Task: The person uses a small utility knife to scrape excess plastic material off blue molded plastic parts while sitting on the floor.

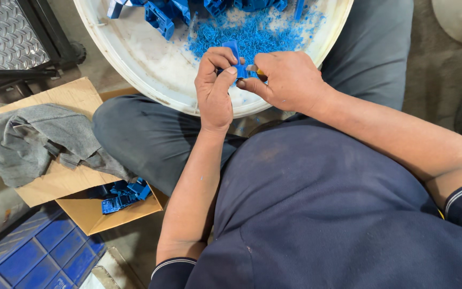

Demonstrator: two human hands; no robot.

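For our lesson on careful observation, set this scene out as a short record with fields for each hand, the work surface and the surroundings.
Left hand: left hand pinches a small blue plastic part between fingers and thumb.
Right hand: right hand holds a small tool against the part; its kind is unclear.
Work surface: white round basin on the lap, holding blue shavings and more blue parts.
Left side: cardboard box with blue pieces, grey cloth draped over it.
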